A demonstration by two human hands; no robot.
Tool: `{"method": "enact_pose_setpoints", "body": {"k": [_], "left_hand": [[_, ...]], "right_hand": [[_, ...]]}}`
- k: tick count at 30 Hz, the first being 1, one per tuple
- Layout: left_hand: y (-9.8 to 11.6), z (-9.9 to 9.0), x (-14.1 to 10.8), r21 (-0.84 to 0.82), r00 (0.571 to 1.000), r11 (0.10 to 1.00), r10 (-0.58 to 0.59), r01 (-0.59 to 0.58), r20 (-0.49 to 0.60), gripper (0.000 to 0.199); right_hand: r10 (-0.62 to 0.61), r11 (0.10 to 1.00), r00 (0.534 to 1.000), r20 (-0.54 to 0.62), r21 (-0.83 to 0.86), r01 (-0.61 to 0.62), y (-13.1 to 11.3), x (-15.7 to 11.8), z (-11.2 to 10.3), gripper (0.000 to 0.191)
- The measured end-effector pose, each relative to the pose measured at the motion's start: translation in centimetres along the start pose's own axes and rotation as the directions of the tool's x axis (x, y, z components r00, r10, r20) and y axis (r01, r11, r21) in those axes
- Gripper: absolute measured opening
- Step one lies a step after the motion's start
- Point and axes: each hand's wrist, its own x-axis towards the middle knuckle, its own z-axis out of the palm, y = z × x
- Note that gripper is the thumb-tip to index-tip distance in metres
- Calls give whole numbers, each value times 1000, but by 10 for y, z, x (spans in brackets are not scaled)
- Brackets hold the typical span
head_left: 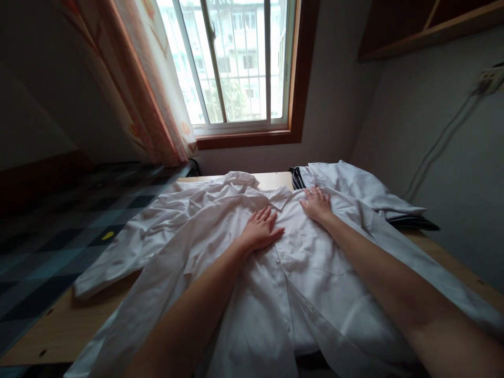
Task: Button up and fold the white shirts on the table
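Observation:
A white button-up shirt [311, 252] lies spread over a wooden board, its collar toward the window and its sleeves out to both sides. Flat on the chest, left of the button line, rests my left hand [260, 229], fingers spread. My right hand [317, 203] lies near the collar on the right shoulder area, fingers also apart. Neither hand grips the cloth. Another white garment [137, 239] lies rumpled on the left, partly under the shirt. At the back right, folded white clothes [350, 181] sit with dark striped cloth [298, 178] beneath.
The wooden board [43, 331] borders a checked bedspread [59, 231] with a yellow mark on the left. A window [240, 63] and orange-patterned curtain [137, 79] are behind. On the right wall are a shelf [433, 37] and a socket with a cable [490, 81].

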Motion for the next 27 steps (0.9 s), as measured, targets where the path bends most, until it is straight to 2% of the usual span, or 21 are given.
{"method": "enact_pose_setpoints", "body": {"k": [5, 7, 9, 11, 13, 15, 17, 19, 22, 24, 27], "left_hand": [[1, -1, -1, -11, 1000, 1000, 0, -1, -27, 74], [3, 0, -1, -13, 997, 1000, 15, -16, -77, 70], [4, 0, -3, -6, 987, 1000, 0, -1, -162, 64], [3, -1, -5, 7, 962, 994, -105, 111, -253, 58], [-1, -1, -8, 22, 916, 959, -264, 284, -303, 56], [-9, -1, -9, 37, 882, 912, -384, 408, -273, 58], [-16, -1, -9, 43, 879, 892, -434, 450, -199, 63], [-23, 0, -7, 37, 888, 893, -441, 449, -133, 66], [-35, -2, -7, 39, 905, 907, -413, 419, -100, 69], [-47, -4, -10, 47, 928, 930, -357, 364, -107, 69], [-72, -7, -19, 51, 969, 974, -213, 221, -126, 70]], "right_hand": [[-167, 983, 986, 20, 78, 165, -15, -30, -13, 57], [-255, 959, 964, 72, 147, 242, -27, -45, -12, 59], [-289, 949, 950, 123, 169, 267, -37, -56, -9, 58], [-288, 951, 946, 146, 158, 265, -42, -63, -6, 57], [-286, 953, 946, 150, 147, 265, -44, -66, -4, 56], [-287, 953, 945, 159, 146, 265, -43, -66, -4, 57], [-283, 954, 945, 164, 147, 260, -42, -65, -5, 57], [-279, 955, 946, 165, 149, 255, -41, -65, -6, 57], [-273, 957, 947, 171, 151, 249, -42, -64, -7, 58], [-271, 957, 946, 176, 153, 246, -42, -64, -7, 58], [-270, 957, 947, 175, 158, 243, -42, -63, -7, 59]]}}
